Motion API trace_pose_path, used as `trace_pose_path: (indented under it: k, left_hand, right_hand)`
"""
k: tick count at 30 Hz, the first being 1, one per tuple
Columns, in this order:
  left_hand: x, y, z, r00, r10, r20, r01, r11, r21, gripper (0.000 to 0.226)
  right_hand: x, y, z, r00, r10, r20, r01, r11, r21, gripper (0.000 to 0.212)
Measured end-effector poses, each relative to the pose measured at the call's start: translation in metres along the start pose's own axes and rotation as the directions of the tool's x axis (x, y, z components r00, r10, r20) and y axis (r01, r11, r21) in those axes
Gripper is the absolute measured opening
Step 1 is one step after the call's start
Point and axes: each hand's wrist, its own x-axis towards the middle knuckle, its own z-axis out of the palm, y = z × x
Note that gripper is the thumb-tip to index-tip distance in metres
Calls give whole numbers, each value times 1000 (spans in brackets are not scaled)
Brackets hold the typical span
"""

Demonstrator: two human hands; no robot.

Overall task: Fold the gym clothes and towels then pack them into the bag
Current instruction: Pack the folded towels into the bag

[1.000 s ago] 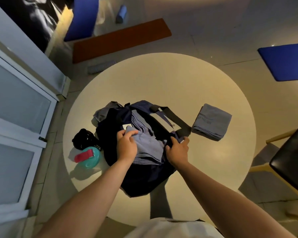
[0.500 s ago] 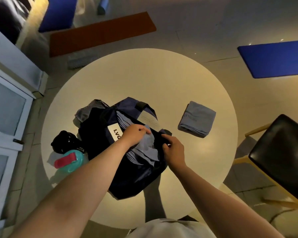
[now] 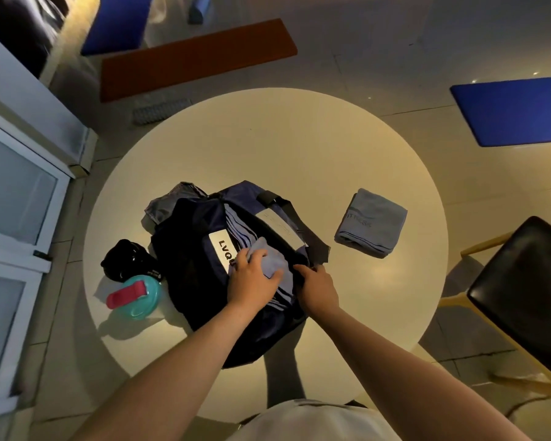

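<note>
Head view: my left hand (image 3: pixel 255 281) is curled over the blue-grey clothes (image 3: pixel 269 254) that lie in the open mouth of the dark bag (image 3: pixel 188 281), holding a fold of them. My right hand (image 3: pixel 318 289), just at its 3 o'clock, hooks its fingers over the bag's rim and grips it. The bag lies on the round table (image 3: pixel 299 148), toward its 7 o'clock edge. A folded towel (image 3: pixel 371 222) sits apart at the bag's 2 o'clock. A teal bottle (image 3: pixel 137 299) lies just beside the bag at its 9 o'clock.
</note>
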Motion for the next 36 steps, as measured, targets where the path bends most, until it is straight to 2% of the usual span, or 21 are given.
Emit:
trace_pose_path:
  k: [3,7,9,11,13,15,17,18,20,21,23,25,26,30,33,36]
  left_hand:
    - [6,-7,3,982,41,187,-31,998,-55,72]
    - [33,-2,-4,949,54,312,-9,990,-144,75]
    - [45,-4,-6,933,59,356,-53,998,-27,73]
    - [48,-7,-8,950,35,309,-117,961,250,70]
    - [40,-6,-10,981,29,192,-97,930,354,69]
    - [26,-5,-7,995,74,62,-88,963,256,70]
    - [14,-9,-5,995,90,-38,-85,988,129,64]
    - [9,-13,-4,996,77,-49,-74,995,66,58]
    - [-1,-24,-7,997,68,-25,-70,994,-83,43]
    - [-4,-30,-10,997,77,-4,-77,989,-125,37]
    - [-7,-39,-16,994,103,44,-100,992,-81,33]
    - [-8,-39,-21,989,120,87,-127,989,73,38]
    - [-10,-38,-24,987,114,113,-130,982,141,43]
    - [-13,-39,-28,983,78,169,-138,915,380,55]
    - [-16,-41,-30,970,36,241,-148,873,466,51]
    - [-20,-40,-30,949,45,311,-208,830,517,51]
  right_hand:
    - [-4,-7,-1,997,-48,-52,55,989,137,53]
    - [-9,-4,-5,986,-87,-145,124,956,264,53]
    - [-11,3,-8,983,-51,-178,108,939,327,51]
    - [-12,6,-11,988,-22,-155,76,935,346,50]
    - [-9,7,-10,992,-30,-121,68,944,323,49]
    - [-5,8,-6,993,-41,-113,69,965,252,49]
    - [-5,8,-4,979,-56,-197,77,992,100,46]
    - [-5,7,-2,955,-110,-276,121,992,25,44]
    - [-6,-3,0,864,-328,-382,321,943,-86,38]
    - [-5,-11,2,827,-441,-350,429,896,-115,34]
    - [-1,-29,7,832,-538,-134,537,842,-44,34]
    - [5,-39,18,857,-510,77,511,860,14,44]
    - [9,-39,24,868,-477,135,483,876,-10,50]
    - [21,-31,32,937,-309,164,341,910,-236,64]
    - [22,-33,26,974,-158,163,200,935,-293,64]
    - [25,-43,26,959,-150,241,220,928,-300,61]
